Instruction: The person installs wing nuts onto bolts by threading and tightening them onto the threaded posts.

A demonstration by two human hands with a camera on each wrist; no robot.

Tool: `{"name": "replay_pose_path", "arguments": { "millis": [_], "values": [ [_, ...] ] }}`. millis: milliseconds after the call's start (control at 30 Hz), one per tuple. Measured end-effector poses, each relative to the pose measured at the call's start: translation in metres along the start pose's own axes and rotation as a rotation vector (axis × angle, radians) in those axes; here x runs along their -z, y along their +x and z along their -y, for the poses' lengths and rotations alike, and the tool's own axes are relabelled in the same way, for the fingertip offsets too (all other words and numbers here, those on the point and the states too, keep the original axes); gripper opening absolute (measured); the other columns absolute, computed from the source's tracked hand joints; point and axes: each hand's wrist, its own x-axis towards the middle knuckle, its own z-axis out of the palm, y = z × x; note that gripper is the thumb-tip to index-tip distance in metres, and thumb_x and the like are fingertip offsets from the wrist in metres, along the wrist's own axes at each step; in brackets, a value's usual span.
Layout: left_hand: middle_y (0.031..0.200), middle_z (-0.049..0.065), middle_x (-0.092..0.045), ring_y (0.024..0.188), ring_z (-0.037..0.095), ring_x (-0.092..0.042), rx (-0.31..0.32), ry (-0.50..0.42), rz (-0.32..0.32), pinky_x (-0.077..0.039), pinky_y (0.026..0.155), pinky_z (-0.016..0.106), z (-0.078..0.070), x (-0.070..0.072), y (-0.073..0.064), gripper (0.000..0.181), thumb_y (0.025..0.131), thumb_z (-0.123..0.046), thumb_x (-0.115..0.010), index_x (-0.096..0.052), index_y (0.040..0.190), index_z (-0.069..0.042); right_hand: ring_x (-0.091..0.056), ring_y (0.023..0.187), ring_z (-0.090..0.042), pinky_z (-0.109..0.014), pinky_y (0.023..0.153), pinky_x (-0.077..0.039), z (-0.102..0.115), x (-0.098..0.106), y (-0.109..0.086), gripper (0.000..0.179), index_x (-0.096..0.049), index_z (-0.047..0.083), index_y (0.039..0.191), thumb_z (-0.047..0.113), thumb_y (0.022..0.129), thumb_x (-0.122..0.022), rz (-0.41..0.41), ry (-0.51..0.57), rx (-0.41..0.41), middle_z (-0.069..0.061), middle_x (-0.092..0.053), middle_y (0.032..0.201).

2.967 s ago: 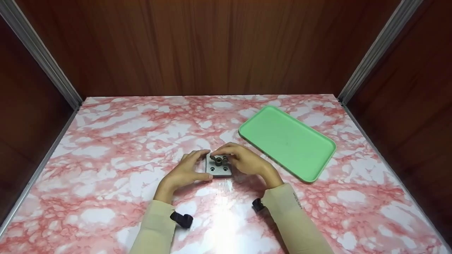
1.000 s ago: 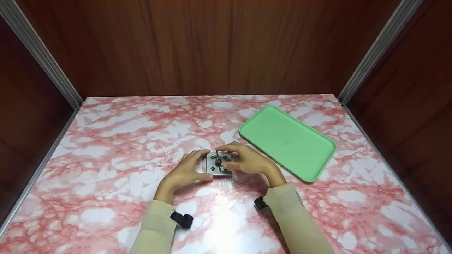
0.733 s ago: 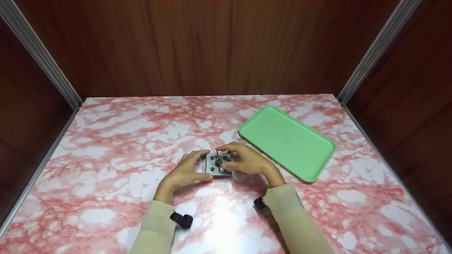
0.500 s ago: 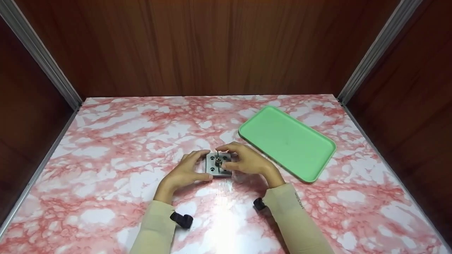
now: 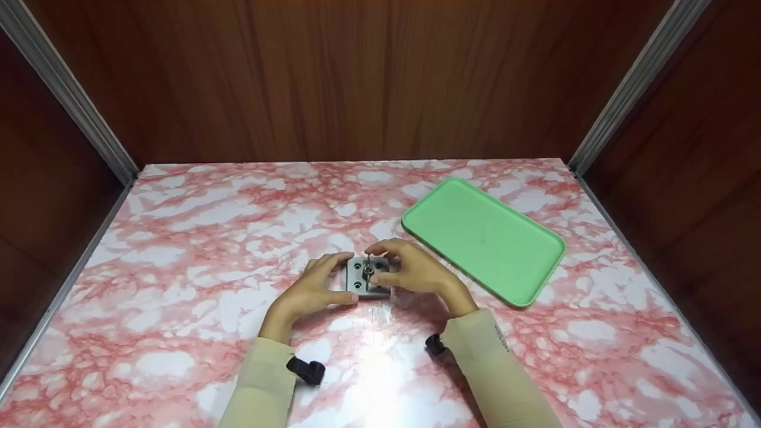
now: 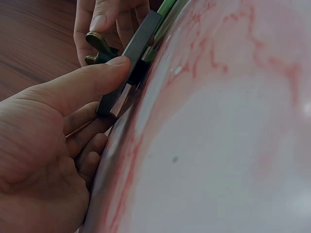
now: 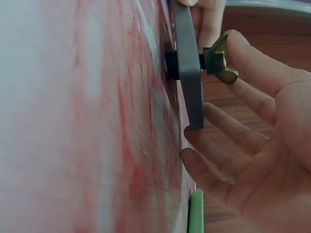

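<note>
A small grey metal plate [image 5: 352, 277] with several holes lies in front of me, a brass-coloured wing nut [image 5: 368, 271] standing at its centre. My left hand [image 5: 313, 289] grips the plate by its edges, thumb on the near side and fingers on the far side. From the right, my right hand [image 5: 418, 271] pinches the wings, thumb on one and a finger at the other. In the right wrist view the nut [image 7: 214, 62] sits on a bolt through the plate [image 7: 188, 63], and a dark bolt head [image 7: 171, 65] shows underneath, between plate and table.
A light green tray [image 5: 484, 241] lies at an angle to the right, beyond my right hand. The table top [image 5: 226, 238] has a red and white marbled pattern. Dark wood panels [image 5: 357, 83] enclose the back and sides.
Three seconds ago the wings pointed left and right; now they point nearly front to back, with my right fingers repositioned on them. My left hand and the plate have stayed put.
</note>
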Motion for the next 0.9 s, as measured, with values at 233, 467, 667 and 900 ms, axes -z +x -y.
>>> {"name": "replay_pose_path", "arguments": {
  "millis": [233, 467, 667, 900],
  "values": [
    [0.153, 0.005, -0.052, 0.138, 0.027, -0.041, 0.004, 0.005, 0.001, -0.036, 0.117, 0.053, 0.000, 0.000, 0.000, 0.091, 0.083, -0.027, -0.092, -0.047, 0.161, -0.024, -0.064, 0.125, -0.032, -0.050, 0.109, -0.049, 0.002, -0.003, 0.001, 0.054, -0.066, 0.006, 0.139, 0.026, 0.092, -0.086, -0.022, 0.008, -0.027, -0.012, -0.068, 0.136],
    [0.152, 0.004, -0.052, 0.137, 0.027, -0.041, 0.007, 0.001, 0.005, -0.037, 0.117, 0.053, 0.000, 0.000, 0.000, 0.090, 0.083, -0.026, -0.092, -0.047, 0.160, -0.025, -0.064, 0.124, -0.032, -0.049, 0.108, -0.050, 0.002, -0.005, 0.002, 0.052, -0.066, 0.004, 0.135, 0.025, 0.091, -0.087, -0.039, 0.014, -0.046, -0.013, -0.068, 0.134],
    [0.151, 0.005, -0.052, 0.137, 0.027, -0.042, 0.011, 0.006, 0.007, -0.037, 0.116, 0.054, 0.000, 0.001, -0.001, 0.091, 0.082, -0.027, -0.092, -0.047, 0.161, -0.025, -0.067, 0.119, -0.031, -0.048, 0.104, -0.053, 0.003, -0.008, 0.003, 0.045, -0.067, 0.006, 0.126, 0.024, 0.090, -0.088, -0.072, 0.025, -0.063, -0.012, -0.069, 0.130],
    [0.156, 0.005, -0.049, 0.140, 0.028, -0.039, 0.020, -0.013, 0.014, -0.036, 0.117, 0.054, 0.000, 0.001, 0.000, 0.092, 0.083, -0.026, -0.091, -0.045, 0.162, -0.023, -0.072, 0.111, -0.028, -0.046, 0.097, -0.057, 0.006, -0.012, 0.004, 0.040, -0.065, 0.008, 0.115, 0.025, 0.088, -0.090, -0.111, 0.022, -0.078, -0.010, -0.071, 0.122]
  ]
}}
